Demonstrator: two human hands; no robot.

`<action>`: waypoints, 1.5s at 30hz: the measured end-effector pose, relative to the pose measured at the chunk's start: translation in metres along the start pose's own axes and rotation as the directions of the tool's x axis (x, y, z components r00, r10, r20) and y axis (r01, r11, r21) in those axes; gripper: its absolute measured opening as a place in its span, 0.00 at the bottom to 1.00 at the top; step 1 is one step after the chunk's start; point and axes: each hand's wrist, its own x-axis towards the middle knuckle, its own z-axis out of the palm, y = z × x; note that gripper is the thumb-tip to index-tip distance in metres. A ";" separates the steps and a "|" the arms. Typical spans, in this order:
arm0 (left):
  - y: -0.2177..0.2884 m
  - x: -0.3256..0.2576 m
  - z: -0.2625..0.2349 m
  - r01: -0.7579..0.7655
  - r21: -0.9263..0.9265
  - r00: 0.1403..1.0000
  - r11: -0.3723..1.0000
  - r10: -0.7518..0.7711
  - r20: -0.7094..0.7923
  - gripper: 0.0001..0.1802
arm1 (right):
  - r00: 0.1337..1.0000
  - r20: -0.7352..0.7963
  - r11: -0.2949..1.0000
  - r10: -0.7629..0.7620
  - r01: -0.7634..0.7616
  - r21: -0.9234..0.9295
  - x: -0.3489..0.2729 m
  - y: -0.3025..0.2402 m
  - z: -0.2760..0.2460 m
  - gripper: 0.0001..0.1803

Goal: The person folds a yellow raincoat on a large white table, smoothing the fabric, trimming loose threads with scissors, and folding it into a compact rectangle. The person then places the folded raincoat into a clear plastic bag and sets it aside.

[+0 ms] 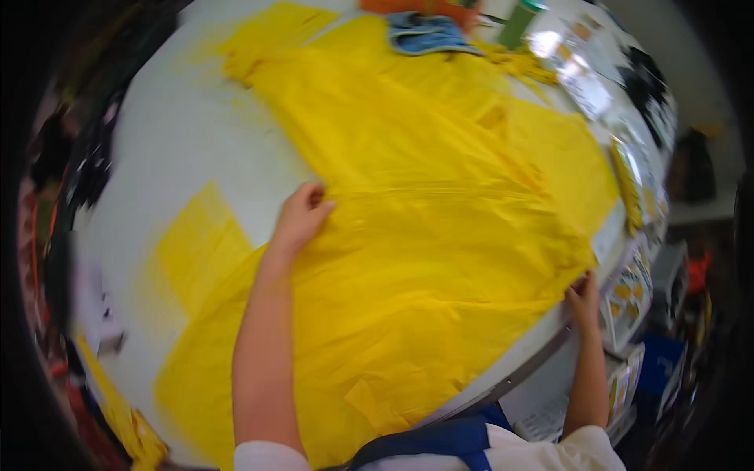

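Observation:
A large yellow garment (424, 228) of thin, creased fabric lies spread over the white table. What looks like a sleeve reaches to the far left and ends in a bunched cuff. At the garment's left edge, my left hand (302, 216) has its fingers closed on the fabric. My right hand (583, 298) pinches the right edge, near the table's rim. Between the hands the cloth lies mostly flat, with creases running across. A small yellow flap (373, 402) shows on the part nearest me.
Folded blue denim (432, 34) lies on the garment's far end. Behind it are an orange item (420, 6) and a green bottle (520, 22). Clear plastic packages (581, 86) line the right side. Yellow stains (200, 247) mark the white table (169, 149).

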 end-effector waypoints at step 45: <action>-0.001 -0.005 -0.010 -0.018 -0.091 0.978 0.996 -0.001 -0.208 0.04 | 0.320 0.619 0.281 -0.717 0.946 -0.164 0.011 -0.429 0.214 0.10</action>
